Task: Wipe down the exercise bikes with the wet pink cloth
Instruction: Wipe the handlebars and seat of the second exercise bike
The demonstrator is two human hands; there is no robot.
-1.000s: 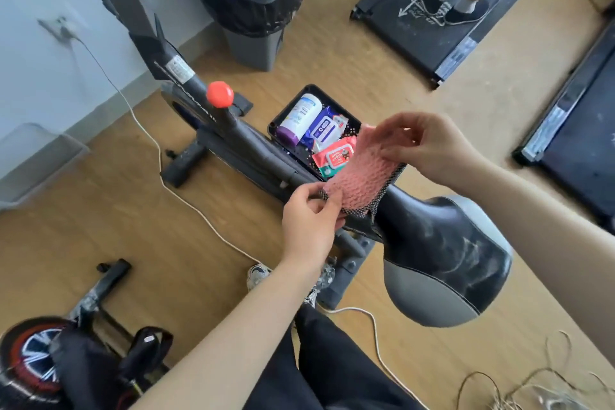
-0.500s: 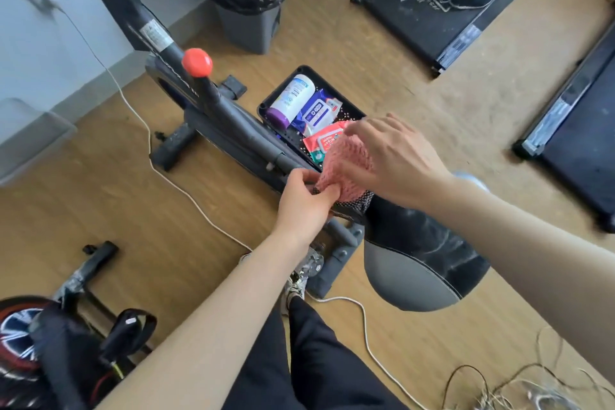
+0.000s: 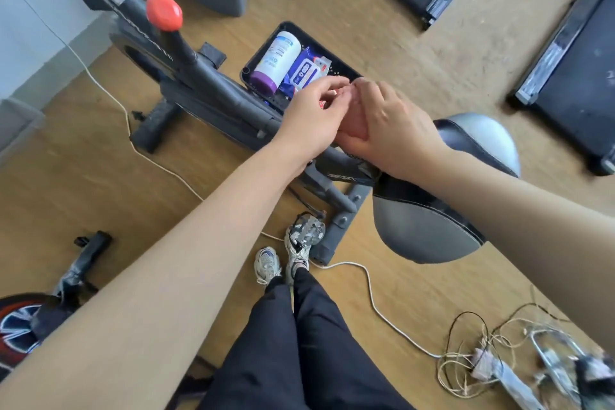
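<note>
Both hands (image 3: 352,116) pressed together, pink cloth (image 3: 353,120) seemingly bunched between

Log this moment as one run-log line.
stage: bunching cloth | left hand: on pink cloth | right hand: cupping it | bike frame: untouched

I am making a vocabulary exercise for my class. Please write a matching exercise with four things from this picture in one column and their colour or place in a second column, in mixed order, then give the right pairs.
Column one:
1. knob on the bike
2. saddle
3. cylindrical container
4. white cable

Column two:
A. lies on the wooden floor
B. white body with a purple cap, lying in the black tray
C. orange-red
D. black and grey, under the right forearm

Pairs: 1-C, 2-D, 3-B, 4-A
</note>
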